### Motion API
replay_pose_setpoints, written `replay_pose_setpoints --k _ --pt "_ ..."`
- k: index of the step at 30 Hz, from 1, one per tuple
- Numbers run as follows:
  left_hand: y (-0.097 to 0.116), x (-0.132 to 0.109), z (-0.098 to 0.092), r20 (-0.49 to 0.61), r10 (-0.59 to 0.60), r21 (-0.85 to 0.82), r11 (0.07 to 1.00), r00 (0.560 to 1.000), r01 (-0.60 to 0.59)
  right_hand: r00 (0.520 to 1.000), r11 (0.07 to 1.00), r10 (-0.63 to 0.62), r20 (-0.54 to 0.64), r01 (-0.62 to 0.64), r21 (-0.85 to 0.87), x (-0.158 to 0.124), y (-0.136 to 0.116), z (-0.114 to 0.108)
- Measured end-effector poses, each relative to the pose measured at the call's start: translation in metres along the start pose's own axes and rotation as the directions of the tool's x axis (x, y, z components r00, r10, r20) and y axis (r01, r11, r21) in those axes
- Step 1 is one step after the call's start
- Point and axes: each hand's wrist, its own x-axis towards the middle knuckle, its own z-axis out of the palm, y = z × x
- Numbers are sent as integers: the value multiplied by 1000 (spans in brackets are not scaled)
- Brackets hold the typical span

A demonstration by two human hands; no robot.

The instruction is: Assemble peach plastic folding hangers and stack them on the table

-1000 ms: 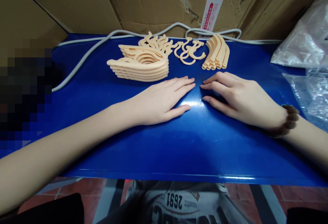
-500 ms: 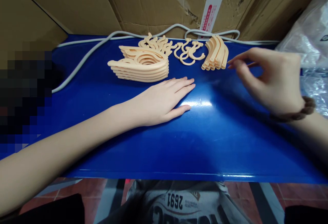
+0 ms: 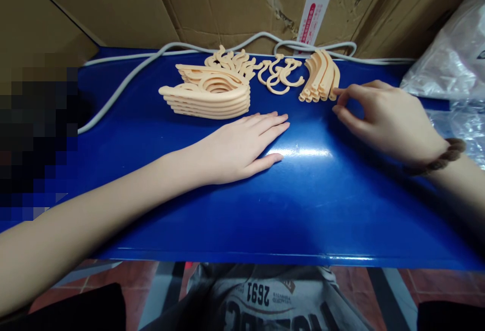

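My left hand (image 3: 248,144) lies flat on the blue table, palm down, fingers stretched out and holding nothing. Just behind its fingers is a stack of cream plastic hanger arms (image 3: 208,101), curved pieces piled in layers. My right hand (image 3: 390,119) hovers at the right, thumb and forefinger curled with a gap between their tips. Its forefinger tip is at the right edge of a bundle of curved cream plastic bars (image 3: 320,78); whether it touches them I cannot tell. Between the two piles lie several loose cream hooks (image 3: 278,76), and more small curved pieces (image 3: 235,63) sit behind the stack.
A white cable (image 3: 132,76) runs along the back of the blue table (image 3: 242,220). Cardboard boxes (image 3: 227,7) stand behind it. Clear plastic bags (image 3: 447,63) are at the right. Printed grey fabric (image 3: 265,295) shows below the front edge.
My right hand has moved slightly left and lower, its fingertips closer to the bundle of curved bars. My left hand stays flat in place.
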Motion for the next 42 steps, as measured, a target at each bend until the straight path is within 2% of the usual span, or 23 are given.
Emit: replay_pose_setpoints --k 4,9,12,15,20,22,25,29,34,38,42 --pt "0 0 0 3 -2 -4 1000 1000 2 999 989 -9 -35 3 -151 -4 -8 -6" --pt "0 0 0 5 -7 2 1000 1000 7 976 937 -144 -163 81 -340 -19 -25 -12" --pt "0 0 0 8 -8 2 1000 1000 8 906 919 -306 -291 201 -340 -35 -39 -17" --pt "0 0 1 2 -7 0 1000 1000 7 819 885 -463 -339 402 -236 -49 -53 -21" --pt "-1 -1 3 -43 6 -21 1000 999 -6 649 716 -659 -381 696 -52 -58 -67 -22" --pt "-2 -1 5 -71 25 -28 999 997 -27 608 657 -700 -373 754 -5 -57 -69 -20" --pt "-4 -1 6 -104 62 -36 997 993 -67 588 593 -732 -344 799 102 -56 -71 -14" --pt "-5 -1 5 -93 75 -33 996 993 -79 556 492 -778 -293 829 264 -55 -71 -8" --pt "-8 0 0 -113 89 -82 992 990 -98 543 434 -799 -260 819 375 -54 -73 -3" --pt "-9 -1 -7 -135 95 -132 985 986 -113 507 395 -811 -292 842 366 -55 -75 -2" --pt "-8 -2 -10 -172 107 -110 986 979 -127 513 449 -773 -374 858 250 -56 -75 -4"
